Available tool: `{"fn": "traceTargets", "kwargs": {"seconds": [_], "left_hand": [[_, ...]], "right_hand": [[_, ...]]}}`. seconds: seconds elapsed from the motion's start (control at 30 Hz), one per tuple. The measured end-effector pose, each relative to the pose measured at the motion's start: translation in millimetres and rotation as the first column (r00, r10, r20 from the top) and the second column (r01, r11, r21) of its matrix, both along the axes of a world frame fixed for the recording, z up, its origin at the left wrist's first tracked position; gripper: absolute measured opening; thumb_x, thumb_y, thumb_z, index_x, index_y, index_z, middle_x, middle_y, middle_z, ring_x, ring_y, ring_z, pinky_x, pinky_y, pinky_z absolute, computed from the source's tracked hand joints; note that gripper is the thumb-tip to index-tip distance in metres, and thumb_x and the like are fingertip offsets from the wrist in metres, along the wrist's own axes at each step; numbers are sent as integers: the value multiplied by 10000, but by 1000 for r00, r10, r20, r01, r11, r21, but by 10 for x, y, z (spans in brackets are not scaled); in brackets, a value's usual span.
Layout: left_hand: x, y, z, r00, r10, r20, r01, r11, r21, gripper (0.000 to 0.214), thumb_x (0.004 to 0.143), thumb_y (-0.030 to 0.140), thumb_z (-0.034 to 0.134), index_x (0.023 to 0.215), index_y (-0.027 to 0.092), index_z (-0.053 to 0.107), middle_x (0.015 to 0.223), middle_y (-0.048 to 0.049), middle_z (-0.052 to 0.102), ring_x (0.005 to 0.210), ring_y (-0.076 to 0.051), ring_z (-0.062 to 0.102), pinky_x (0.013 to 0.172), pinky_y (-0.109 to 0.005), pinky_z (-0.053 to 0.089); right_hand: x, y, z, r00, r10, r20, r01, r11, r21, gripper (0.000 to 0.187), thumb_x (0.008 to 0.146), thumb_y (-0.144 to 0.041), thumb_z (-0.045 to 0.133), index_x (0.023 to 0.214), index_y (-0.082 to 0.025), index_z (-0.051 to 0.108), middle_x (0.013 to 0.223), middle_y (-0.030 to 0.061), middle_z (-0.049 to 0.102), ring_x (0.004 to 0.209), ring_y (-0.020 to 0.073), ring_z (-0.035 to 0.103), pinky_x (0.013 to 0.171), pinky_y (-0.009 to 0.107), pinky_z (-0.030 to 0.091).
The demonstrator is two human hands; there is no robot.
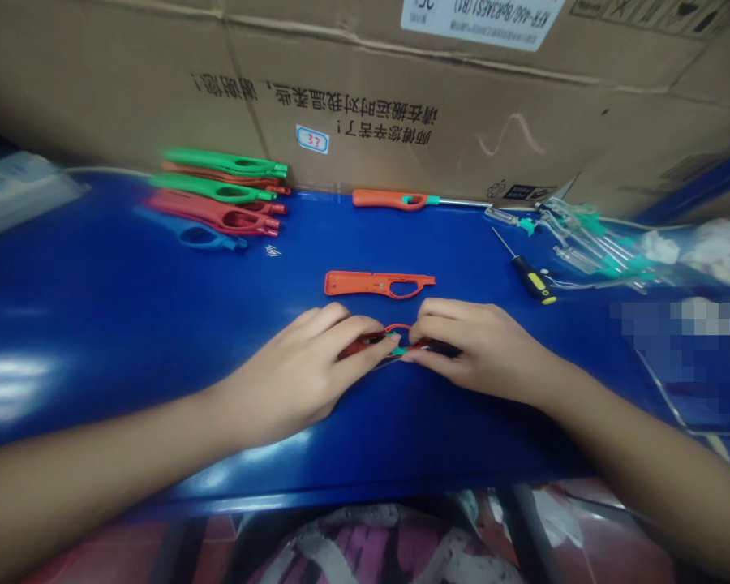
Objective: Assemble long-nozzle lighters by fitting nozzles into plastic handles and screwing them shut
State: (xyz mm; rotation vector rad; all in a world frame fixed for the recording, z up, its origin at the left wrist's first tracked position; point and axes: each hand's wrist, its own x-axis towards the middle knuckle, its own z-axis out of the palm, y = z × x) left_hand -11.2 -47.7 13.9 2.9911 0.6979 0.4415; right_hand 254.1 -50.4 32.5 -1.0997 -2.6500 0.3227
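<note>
My left hand [304,369] is closed around the handle end of a red-orange lighter casing [354,349] low over the table. My right hand [490,345] pinches the other end, where a dark part shows between its fingers. Between my fingertips sits a small teal piece [397,350], near the casing's trigger loop. Much of the casing is covered by my fingers. Just beyond my hands lies an orange half shell [358,283] of a lighter, its hollow inner side up.
Green, red and blue lighter shells [219,193] are stacked back left. An assembled orange lighter [380,199] lies by the cardboard box [365,89]. A black-yellow screwdriver [530,277] and metal-tubed lighter inner parts [608,247] lie at right on the blue table [158,324].
</note>
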Motion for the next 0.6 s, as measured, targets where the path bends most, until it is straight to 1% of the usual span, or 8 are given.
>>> {"fn": "traceTargets", "kwargs": {"seconds": [0.13, 0.27, 0.37, 0.47, 0.6], "left_hand": [[4, 8, 1, 1000, 2, -18, -1, 1000, 19, 558, 917, 50, 523, 1444, 234, 518, 1312, -120, 584, 1035, -276, 525, 841, -429, 524], [21, -3, 6, 998, 19, -63, -16, 999, 43, 539, 920, 78, 539, 1436, 233, 535, 1310, -132, 584, 1036, -294, 529, 817, -432, 525], [42, -5, 31, 995, 41, -95, -40, 999, 14, 485, 959, 123, 513, 1430, 234, 546, 1290, -134, 597, 1052, -301, 540, 823, -438, 524], [53, 2, 58, 993, 57, -104, -59, 998, -18, 451, 997, 166, 470, 1430, 268, 546, 1286, -124, 603, 1063, -303, 546, 817, -442, 520], [43, 21, 58, 995, 45, -88, -48, 998, -37, 448, 995, 167, 470, 1426, 260, 550, 1276, -120, 619, 1043, -304, 551, 808, -446, 520]], "right_hand": [[-9, -1, -10, 1000, 15, 22, -15, 999, 36, 188, 988, -337, 593, 903, -181, 654, 881, 10, 641, 780, 130, 612, 634, 257, 397], [2, 14, -11, 999, 26, 34, -28, 997, 71, 220, 998, -362, 572, 925, -180, 671, 893, 20, 648, 774, 135, 612, 636, 262, 401], [28, 22, 6, 999, 34, 38, -37, 994, 104, 224, 1001, -372, 565, 958, -183, 678, 913, 24, 663, 817, 144, 627, 650, 264, 408], [46, 19, 32, 999, 44, 9, -45, 991, 129, 188, 995, -339, 575, 987, -184, 681, 944, 28, 674, 847, 148, 635, 674, 263, 428], [27, 4, 40, 992, 127, -16, -125, 987, 101, 160, 1002, -282, 549, 1029, -200, 684, 1019, 40, 680, 900, 152, 642, 744, 269, 464]]}}
